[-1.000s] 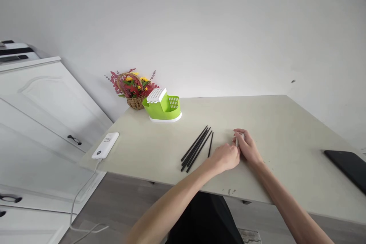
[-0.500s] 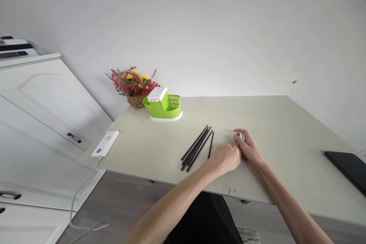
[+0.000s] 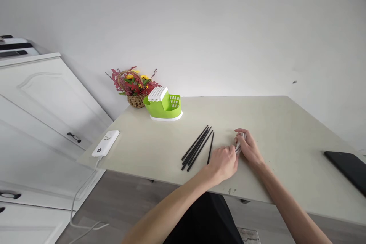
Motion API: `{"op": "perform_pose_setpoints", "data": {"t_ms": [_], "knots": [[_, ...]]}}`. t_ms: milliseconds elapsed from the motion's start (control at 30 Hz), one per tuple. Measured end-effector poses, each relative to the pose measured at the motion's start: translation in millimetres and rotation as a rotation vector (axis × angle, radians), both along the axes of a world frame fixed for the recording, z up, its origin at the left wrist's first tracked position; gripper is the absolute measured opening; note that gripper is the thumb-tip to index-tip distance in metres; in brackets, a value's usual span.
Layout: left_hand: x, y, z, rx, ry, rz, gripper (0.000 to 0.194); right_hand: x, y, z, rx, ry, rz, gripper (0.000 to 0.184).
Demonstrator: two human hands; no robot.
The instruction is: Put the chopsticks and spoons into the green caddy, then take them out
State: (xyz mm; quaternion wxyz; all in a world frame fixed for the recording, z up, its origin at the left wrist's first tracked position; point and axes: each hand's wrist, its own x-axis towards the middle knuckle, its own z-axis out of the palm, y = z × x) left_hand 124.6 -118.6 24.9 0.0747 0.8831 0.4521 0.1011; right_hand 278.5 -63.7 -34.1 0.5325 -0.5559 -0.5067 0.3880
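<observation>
Both hands meet over the table near its front. In my right hand, the fingers are curled around a small white bundle that looks like a looped cord. My left hand is closed and pinches the lower end of the same white piece. Most of it is hidden by the fingers, so its exact kind is unclear. Just left of my left hand, several black chopsticks lie loosely side by side, with one chopstick a little apart.
A green and white plastic holder stands at the back left, before a wicker basket of flowers. A white power bank with a cable lies at the left edge. A black phone rests at the right.
My left hand has moved slightly down and left, away from my right hand. More of the white piece now shows, stretched between them.
</observation>
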Motion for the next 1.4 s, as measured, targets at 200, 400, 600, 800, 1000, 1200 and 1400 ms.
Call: {"op": "perform_pose_setpoints", "data": {"t_ms": [200, 400, 600, 800, 1000, 1200, 1400], "knots": [[-8, -2, -14.6, 0.158, -0.024, -0.035, 0.012, -2, 2, -5.2, 0.048, -0.091, -0.017, 0.028], [-11, -8, -18.8, 0.242, 0.028, -0.03, 0.016, -2, 4, -9.1, 0.094, -0.239, -0.044, 0.026], [-13, -15, -18.2, 0.265, 0.029, 0.006, 0.015, -5, 3, -10.5, 0.14, -0.361, -0.055, 0.023], [-11, -18, -24.9, 0.242, -0.019, 0.043, 0.021, -10, 4, -13.1, 0.176, -0.439, -0.038, 0.024], [-11, -18, -26.9, 0.252, -0.026, 0.093, 0.021, -17, 10, -15.3, 0.206, -0.486, -0.012, 0.022], [-15, -19, -24.2, 0.264, -0.017, 0.108, 0.022, -17, 10, -11.5, 0.215, -0.483, 0.016, 0.024], [-17, -22, -20.3, 0.278, -0.031, 0.116, 0.032, -15, 6, -4.5, 0.171, -0.435, 0.004, 0.028]]}}
